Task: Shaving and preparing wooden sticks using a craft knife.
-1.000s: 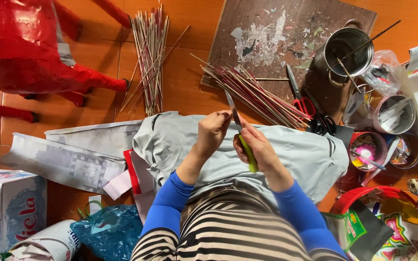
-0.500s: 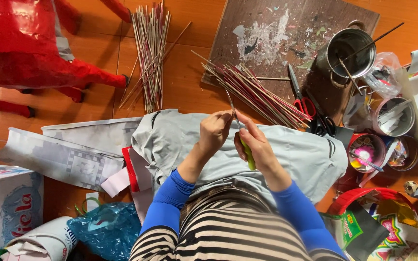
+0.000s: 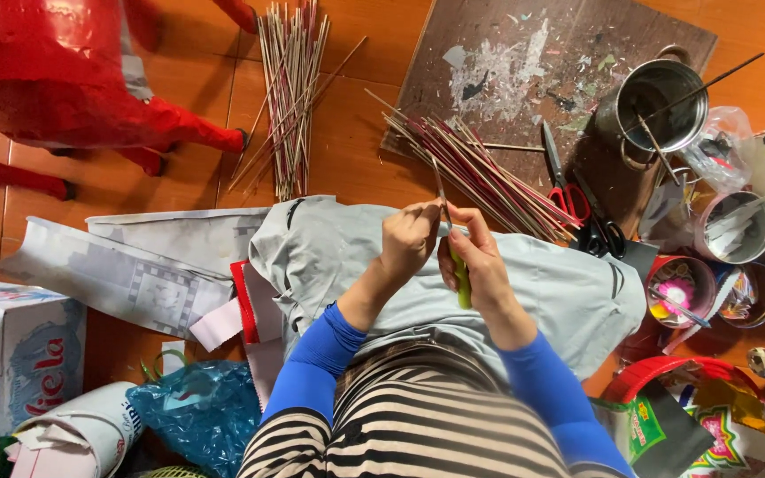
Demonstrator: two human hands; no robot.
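A thin stick [image 3: 440, 190] stands upright over the person's lap, pinched in the left hand [image 3: 409, 241]. The right hand [image 3: 475, 261] is closed on a green-handled knife [image 3: 460, 279] against it. One bundle of sticks [image 3: 489, 173] lies just beyond on the floor, another stick pile [image 3: 287, 97] farther left. Grey cloth [image 3: 329, 248] covers the lap; cans [image 3: 652, 102] and scissors [image 3: 577, 199] crowd the right, with open floor between the piles.

Curled fingers [image 3: 418, 232] of the left hand [image 3: 407, 241] hide the lower end of the thin bamboo stick [image 3: 440, 188]. The right hand [image 3: 475, 257] covers most of the green-handled knife [image 3: 462, 285]; its blade beyond the fingertips is too small to tell.
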